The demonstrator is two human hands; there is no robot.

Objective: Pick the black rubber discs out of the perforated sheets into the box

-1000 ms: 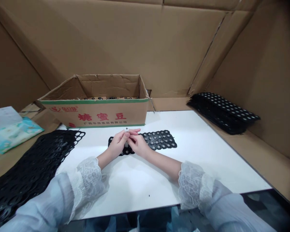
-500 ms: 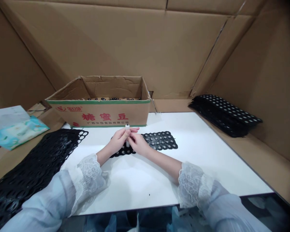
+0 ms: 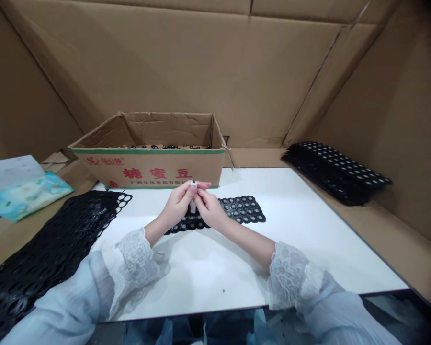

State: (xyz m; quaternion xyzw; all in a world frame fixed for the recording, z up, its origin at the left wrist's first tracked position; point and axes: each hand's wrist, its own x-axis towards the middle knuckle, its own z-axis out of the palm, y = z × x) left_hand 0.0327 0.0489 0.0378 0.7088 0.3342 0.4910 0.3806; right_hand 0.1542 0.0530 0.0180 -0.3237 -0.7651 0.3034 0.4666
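Observation:
My left hand (image 3: 175, 206) and my right hand (image 3: 211, 210) meet over the middle of the table, fingers closed together. Pinched between them is a small white stick-like piece (image 3: 193, 207); a dark bit shows at its upper end. The fingers cover much of it, so its exact kind is unclear. Just beneath and behind the hands lies a black perforated sheet (image 3: 242, 209) with rows of round pale-centred spots. My hands hide its middle part.
A cardboard box (image 3: 154, 167) with black rings inside stands behind the hands. Black ring-holed sheets (image 3: 61, 239) are piled at left, beside a tissue pack (image 3: 32, 194). More dotted black sheets (image 3: 339, 167) are stacked at right. Cardboard walls (image 3: 201, 72) enclose the white table (image 3: 309, 249).
Both hands have lifted slightly, with the white piece still between them. Its upper end now shows a dark bit. The sheet below stays in place.

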